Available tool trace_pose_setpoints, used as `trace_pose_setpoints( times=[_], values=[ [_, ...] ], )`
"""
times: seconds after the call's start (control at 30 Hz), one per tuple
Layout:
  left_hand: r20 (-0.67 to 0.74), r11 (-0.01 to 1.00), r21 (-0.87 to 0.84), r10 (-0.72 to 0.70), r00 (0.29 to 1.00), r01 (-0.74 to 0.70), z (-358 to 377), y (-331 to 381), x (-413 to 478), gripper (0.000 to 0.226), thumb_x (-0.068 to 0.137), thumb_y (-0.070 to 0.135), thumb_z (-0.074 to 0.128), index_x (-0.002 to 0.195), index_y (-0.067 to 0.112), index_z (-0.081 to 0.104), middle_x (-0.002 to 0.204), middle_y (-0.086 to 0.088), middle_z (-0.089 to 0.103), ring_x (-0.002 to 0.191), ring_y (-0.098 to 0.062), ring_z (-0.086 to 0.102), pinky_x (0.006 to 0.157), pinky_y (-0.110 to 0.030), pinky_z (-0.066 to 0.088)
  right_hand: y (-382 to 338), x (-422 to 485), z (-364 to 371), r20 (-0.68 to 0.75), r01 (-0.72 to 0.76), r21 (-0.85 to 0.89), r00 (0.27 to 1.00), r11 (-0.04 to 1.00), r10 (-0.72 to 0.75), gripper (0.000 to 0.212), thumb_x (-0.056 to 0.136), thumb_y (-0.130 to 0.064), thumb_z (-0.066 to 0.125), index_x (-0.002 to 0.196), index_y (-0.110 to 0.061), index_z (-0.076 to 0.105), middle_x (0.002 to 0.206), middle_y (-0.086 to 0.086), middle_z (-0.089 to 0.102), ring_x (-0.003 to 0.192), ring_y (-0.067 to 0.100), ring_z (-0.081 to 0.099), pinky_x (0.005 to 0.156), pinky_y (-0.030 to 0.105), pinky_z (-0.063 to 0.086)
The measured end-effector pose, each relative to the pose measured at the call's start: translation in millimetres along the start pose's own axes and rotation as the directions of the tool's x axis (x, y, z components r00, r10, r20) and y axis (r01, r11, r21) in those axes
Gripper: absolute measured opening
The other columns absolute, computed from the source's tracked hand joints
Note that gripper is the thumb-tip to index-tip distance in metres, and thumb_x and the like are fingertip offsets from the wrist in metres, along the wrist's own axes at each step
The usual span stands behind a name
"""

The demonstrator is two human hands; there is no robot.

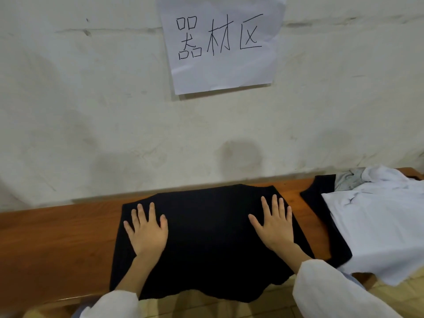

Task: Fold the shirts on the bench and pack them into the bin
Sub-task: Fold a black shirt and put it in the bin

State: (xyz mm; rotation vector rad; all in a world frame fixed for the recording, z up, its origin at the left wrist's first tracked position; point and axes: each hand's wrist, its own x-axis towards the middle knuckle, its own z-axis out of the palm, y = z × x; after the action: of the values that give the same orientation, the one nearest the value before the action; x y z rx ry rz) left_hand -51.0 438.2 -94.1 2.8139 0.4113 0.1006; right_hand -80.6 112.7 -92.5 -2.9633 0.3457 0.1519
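Your left grip (146, 230) and right grip (274, 226) lie flat, fingers straight and spread, pressing the black shirt (206, 244) spread on the table (57, 237). Right of that shirt, a white shirt (378, 226) lies rumpled.

Both hands (left hand (146, 232), right hand (274, 226)) press flat on the black shirt (206, 237).

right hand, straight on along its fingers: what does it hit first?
The right hand lies flat on the black shirt, fingers toward the wall. Beyond the shirt's far edge only a thin strip of bare bench shows, so probably the wall; depth is unclear.
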Motion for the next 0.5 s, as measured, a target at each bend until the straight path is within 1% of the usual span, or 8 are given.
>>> trace_pose_setpoints(
  times=[0.07,0.13,0.17,0.27,0.33,0.37,0.43,0.5],
  values=[
    [-0.115,0.971,-0.240,-0.034,0.993,0.005,0,-1,-5,0.043,0.096,0.025,0.048,0.137,0.012,0.048,0.150,-0.012,0.036,0.144,-0.027,0.021,0.118,-0.048,0.002,4,6,-3,-0.036,0.072,0.064,0.997,0.995,-0.069,0.072,0.093,-0.065,0.020,0.152,-0.027,0.008,0.160,0.005,-0.004,0.146,0.021,-0.012,0.116,0.041,-0.010],
    [-0.145,0.871,-0.491,-0.066,0.987,-0.014,-6,-7,-14,0.030,0.093,0.008,0.053,0.121,0.007,0.062,0.140,-0.011,0.049,0.139,-0.025,0.032,0.120,-0.046,0.006,6,2,-4,-0.130,0.179,0.119,0.978,0.977,-0.163,0.071,0.091,-0.062,0.017,0.151,-0.024,0.020,0.160,0.003,0.008,0.147,0.017,-0.003,0.117,0.036,-0.006],
    [-0.135,0.869,-0.492,-0.023,0.991,-0.047,-7,-10,-18,0.030,0.092,0.007,0.053,0.121,0.008,0.062,0.141,-0.010,0.049,0.140,-0.024,0.032,0.120,-0.046,0.006,7,-1,-3,-0.157,0.221,0.113,0.967,0.969,-0.203,0.074,0.089,-0.062,0.012,0.150,-0.021,0.023,0.159,0.002,0.012,0.147,0.015,0.000,0.118,0.034,-0.004],
    [-0.019,0.973,-0.149,0.175,0.984,-0.176,-4,-18,-30,0.045,0.098,0.029,0.045,0.142,0.020,0.042,0.156,-0.006,0.025,0.147,-0.023,0.010,0.117,-0.046,-0.002,9,-2,-4,-0.003,0.232,0.034,0.973,0.972,-0.232,0.086,0.081,-0.068,-0.005,0.152,-0.023,0.013,0.160,-0.002,0.004,0.147,0.014,-0.003,0.118,0.033,-0.005],
    [0.101,0.984,-0.049,0.174,0.980,-0.170,-7,-20,-34,0.051,0.100,0.041,0.034,0.148,0.025,0.029,0.159,-0.004,0.012,0.147,-0.023,0.000,0.116,-0.046,-0.007,10,4,-15,0.129,0.212,0.020,0.968,0.977,-0.213,0.079,0.088,-0.069,0.005,0.153,-0.024,0.008,0.160,-0.002,0.000,0.147,0.017,-0.004,0.118,0.035,-0.002],
    [0.127,0.985,-0.062,0.167,0.978,-0.160,-10,-20,-33,0.050,0.100,0.041,0.034,0.147,0.025,0.031,0.159,-0.004,0.014,0.147,-0.025,0.000,0.116,-0.047,-0.006,7,7,-22,0.165,0.209,0.033,0.963,0.977,-0.211,0.070,0.095,-0.061,0.017,0.153,-0.022,0.010,0.160,0.000,0.004,0.147,0.019,0.000,0.119,0.037,0.003],
    [0.032,0.968,-0.136,0.219,0.975,-0.213,-20,-19,-42,0.040,0.100,0.032,0.042,0.137,0.018,0.049,0.150,-0.008,0.035,0.143,-0.029,0.021,0.115,-0.048,0.011,-5,-4,-36,0.067,0.218,0.112,0.972,0.970,-0.226,0.056,0.100,-0.038,0.038,0.149,-0.016,0.024,0.155,0.005,0.024,0.143,0.024,0.022,0.116,0.038,0.021],
    [-0.137,0.898,-0.248,0.340,0.930,-0.364,-30,-13,-63,0.022,0.095,0.020,0.050,0.111,0.014,0.064,0.119,-0.004,0.059,0.113,-0.022,0.053,0.096,-0.040,0.040,-18,-32,-43,-0.167,0.268,0.266,0.959,0.926,-0.230,0.037,0.097,-0.026,0.047,0.133,-0.014,0.048,0.131,0.005,0.052,0.117,0.022,0.052,0.098,0.036,0.043]
  ],
)
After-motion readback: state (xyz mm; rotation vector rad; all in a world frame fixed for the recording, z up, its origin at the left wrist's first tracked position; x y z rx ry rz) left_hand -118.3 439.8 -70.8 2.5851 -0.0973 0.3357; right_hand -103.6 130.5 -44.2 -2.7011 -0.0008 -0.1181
